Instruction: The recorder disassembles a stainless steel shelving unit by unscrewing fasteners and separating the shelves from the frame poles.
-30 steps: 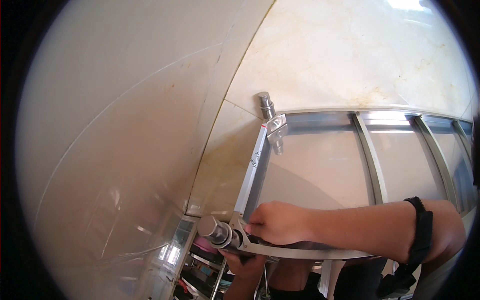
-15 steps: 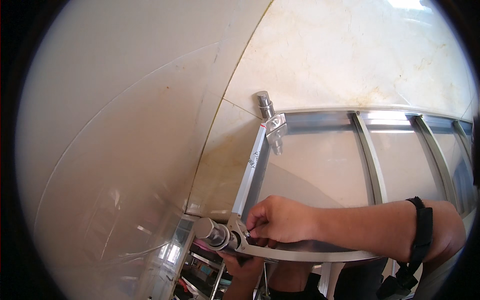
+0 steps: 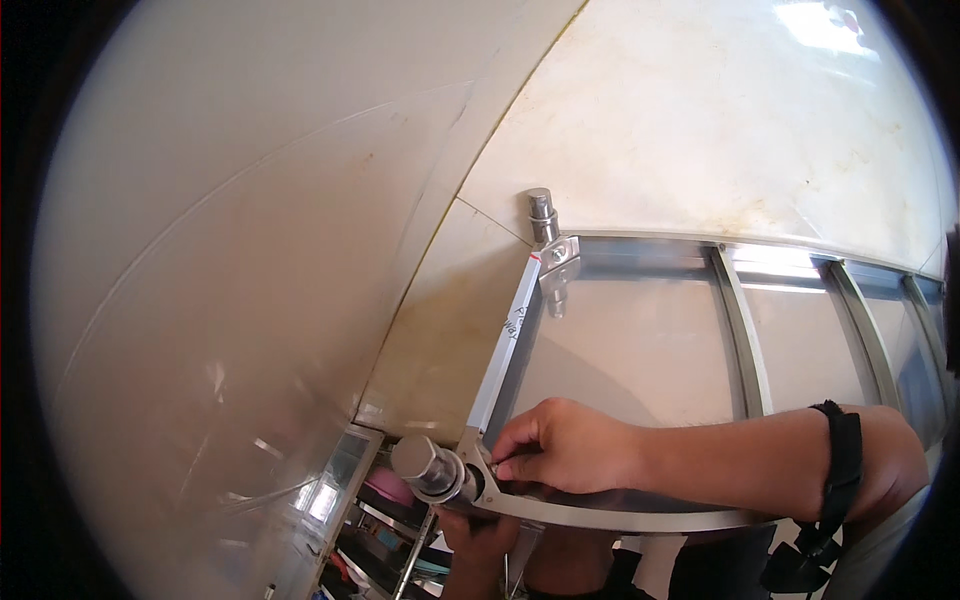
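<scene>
A stainless steel panel frame (image 3: 650, 518) with crossbars lies bottom-up, a short round metal leg (image 3: 425, 467) bracketed to its near left corner. Over that corner my right hand (image 3: 560, 445) is closed in a pinch. Between its thumb and index finger is a small metal bolt (image 3: 494, 468), mostly covered, at the bracket (image 3: 474, 447). Below the same corner, my left hand (image 3: 480, 540) rests close against the underside of the leg and frame; its fingers are largely hidden. Another leg (image 3: 541, 204) stands at the far left corner on a bolted bracket (image 3: 560, 262).
A glossy pale wall panel (image 3: 230, 250) fills the left side. Beyond the frame is a cream marbled tiled surface (image 3: 700, 120). Low at the left, a metal-edged rack (image 3: 405, 560) holds mixed items, one of them pink (image 3: 388, 486). A black strap (image 3: 843, 460) circles my right forearm.
The view has shifted slightly, so the frame's far corner sits lower and further right. My right hand keeps its pinch at the corner; my left hand stays beneath it.
</scene>
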Available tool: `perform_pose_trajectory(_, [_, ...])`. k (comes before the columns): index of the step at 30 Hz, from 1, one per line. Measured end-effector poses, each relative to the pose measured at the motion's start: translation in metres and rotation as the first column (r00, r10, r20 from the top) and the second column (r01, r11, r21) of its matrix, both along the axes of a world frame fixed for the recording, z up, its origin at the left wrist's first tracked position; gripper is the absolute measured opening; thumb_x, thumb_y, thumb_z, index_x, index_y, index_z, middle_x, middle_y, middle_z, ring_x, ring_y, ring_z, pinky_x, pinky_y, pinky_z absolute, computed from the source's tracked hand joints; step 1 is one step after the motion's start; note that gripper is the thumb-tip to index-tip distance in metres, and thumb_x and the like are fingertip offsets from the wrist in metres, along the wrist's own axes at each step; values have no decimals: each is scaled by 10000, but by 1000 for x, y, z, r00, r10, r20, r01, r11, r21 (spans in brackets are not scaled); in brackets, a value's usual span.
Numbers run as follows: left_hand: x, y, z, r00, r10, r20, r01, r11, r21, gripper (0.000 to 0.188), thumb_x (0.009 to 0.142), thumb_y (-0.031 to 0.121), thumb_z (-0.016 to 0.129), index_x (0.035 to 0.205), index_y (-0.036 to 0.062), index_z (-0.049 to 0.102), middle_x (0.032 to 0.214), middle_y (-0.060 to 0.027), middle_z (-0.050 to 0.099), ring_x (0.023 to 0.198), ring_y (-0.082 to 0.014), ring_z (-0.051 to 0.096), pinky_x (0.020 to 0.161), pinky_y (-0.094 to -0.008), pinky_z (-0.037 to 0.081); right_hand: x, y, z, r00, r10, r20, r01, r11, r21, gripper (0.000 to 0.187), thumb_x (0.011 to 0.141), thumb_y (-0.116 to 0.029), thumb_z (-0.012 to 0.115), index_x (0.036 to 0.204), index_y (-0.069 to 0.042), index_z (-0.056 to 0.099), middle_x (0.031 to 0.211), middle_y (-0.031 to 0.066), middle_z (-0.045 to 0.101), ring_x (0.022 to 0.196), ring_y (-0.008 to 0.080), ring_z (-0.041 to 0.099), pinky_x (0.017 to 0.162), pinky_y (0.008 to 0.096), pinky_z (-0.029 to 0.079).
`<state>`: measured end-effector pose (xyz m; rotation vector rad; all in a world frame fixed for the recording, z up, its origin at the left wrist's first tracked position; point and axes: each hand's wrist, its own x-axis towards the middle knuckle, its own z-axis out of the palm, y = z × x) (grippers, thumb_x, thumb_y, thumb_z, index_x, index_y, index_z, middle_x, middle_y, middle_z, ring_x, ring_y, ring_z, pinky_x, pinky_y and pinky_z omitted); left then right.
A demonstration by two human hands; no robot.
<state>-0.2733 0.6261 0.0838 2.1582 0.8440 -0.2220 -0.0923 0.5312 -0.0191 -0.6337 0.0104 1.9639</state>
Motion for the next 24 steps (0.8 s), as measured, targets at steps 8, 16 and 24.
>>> perform_pose_trajectory(8, [-1, -7, 3, 971, -214, -105, 237, 912, 335, 1001, 621, 84, 764, 1310, -106, 63, 1066, -245, 507, 912, -351, 574, 762, -409, 471, -4, 4, -2, 966, 23, 257, -56, 991, 121, 223, 830, -198, 524, 883, 7, 594, 701, 126, 588, 653, 215, 587, 647, 328, 456])
perform_pose_trajectory(16, [12, -24, -2, 862, 482, 158, -503, 852, 144, 929, 645, 127, 753, 1293, -111, 131, 1083, -258, 496, 935, -361, 563, 769, -418, 472, 10, 11, -5, 962, 272, 12, -270, 951, 150, 192, 838, -180, 505, 837, -9, 594, 641, 76, 579, 545, 148, 551, 533, 291, 446])
perform_pose_trajectory(24, [25, -16, 1, 992, -100, -81, 120, 947, 297, 913, 606, 61, 770, 1297, -62, 186, 1145, -272, 450, 1004, -356, 522, 826, -429, 445, 5, 4, -5, 991, 108, 78, -120, 976, 181, 216, 863, -219, 496, 821, -26, 583, 609, 47, 562, 542, 121, 539, 511, 272, 434])
